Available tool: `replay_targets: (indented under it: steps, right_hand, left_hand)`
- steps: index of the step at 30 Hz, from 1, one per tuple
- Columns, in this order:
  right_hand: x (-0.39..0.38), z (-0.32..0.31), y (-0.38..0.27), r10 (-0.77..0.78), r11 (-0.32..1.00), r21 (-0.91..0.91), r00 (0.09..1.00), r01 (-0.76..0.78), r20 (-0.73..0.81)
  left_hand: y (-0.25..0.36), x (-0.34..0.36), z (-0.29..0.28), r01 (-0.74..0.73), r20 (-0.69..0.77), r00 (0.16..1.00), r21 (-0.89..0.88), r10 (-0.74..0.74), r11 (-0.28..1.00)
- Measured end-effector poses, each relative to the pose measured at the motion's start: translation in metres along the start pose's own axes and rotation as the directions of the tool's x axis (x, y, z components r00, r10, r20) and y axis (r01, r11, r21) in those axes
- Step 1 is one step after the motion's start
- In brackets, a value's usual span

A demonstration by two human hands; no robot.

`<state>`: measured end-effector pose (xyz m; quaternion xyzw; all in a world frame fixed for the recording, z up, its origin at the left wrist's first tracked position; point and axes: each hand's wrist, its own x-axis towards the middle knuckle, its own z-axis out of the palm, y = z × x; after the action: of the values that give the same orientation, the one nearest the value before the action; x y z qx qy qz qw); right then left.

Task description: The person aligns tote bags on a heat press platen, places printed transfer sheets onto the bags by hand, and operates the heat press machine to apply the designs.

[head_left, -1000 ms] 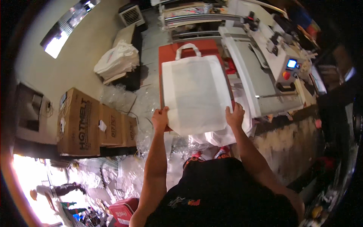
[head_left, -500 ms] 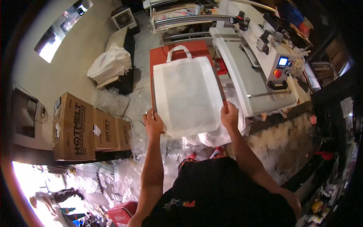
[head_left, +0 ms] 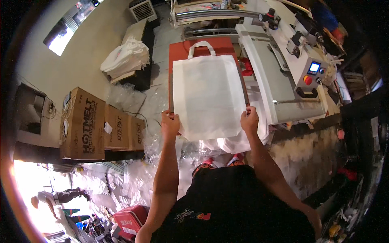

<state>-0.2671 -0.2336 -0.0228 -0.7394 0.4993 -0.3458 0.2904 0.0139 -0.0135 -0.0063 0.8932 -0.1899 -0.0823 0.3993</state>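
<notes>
A white fabric tote bag [head_left: 208, 95] lies flat over a red board [head_left: 176, 50], its looped handle pointing away from me. The board's far end and thin strips of its sides show past the bag. My left hand [head_left: 170, 122] is closed at the bag's lower left edge, thumb and fingers pinching the fabric. At the lower right edge, my right hand [head_left: 250, 120] pinches the other side. Whether the fingers also grip the board beneath cannot be told. The bag's near hem hangs toward me.
To the right stands a press machine [head_left: 271, 89] with a lit control panel [head_left: 313, 69]. A pile of white bags [head_left: 126, 57] sits on a bench at far left, cardboard boxes [head_left: 83, 125] nearer. Clear plastic wrap [head_left: 156, 139] covers the floor. A person [head_left: 56, 198] bends at lower left.
The whole view has shifted slightly, so the scene sits higher and farther right. Both hands stay at the bag's sides, the left fingers now more curled in.
</notes>
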Motion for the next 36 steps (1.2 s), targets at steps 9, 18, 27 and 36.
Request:
replay_targets:
  steps: [9, 18, 27, 36]
  right_hand:
    - [-0.001, 0.002, 0.003, 0.069, 0.987, 0.149, 0.997, -0.065, -0.019]
    - [-0.042, -0.082, -0.024, -0.198, 0.977, 0.106, 0.975, 0.187, 0.100]
    - [-0.182, -0.172, 0.191, 0.234, 0.923, -0.381, 0.857, -0.048, 0.459]
    - [-0.264, -0.240, 0.326, 0.544, 0.462, -0.552, 0.270, 0.694, 0.794]
  left_hand:
    - [-0.010, 0.005, 0.005, 0.086, -0.020, 0.996, -0.149, -0.090, 0.985]
    - [-0.141, 0.022, -0.066, 0.043, -0.188, 0.982, 0.050, -0.033, 0.998]
    - [-0.332, -0.060, -0.081, 0.107, -0.161, 0.979, -0.127, -0.127, 0.986]
    - [-0.210, -0.063, -0.055, 0.385, -0.005, 0.874, -0.603, -0.486, 0.699]
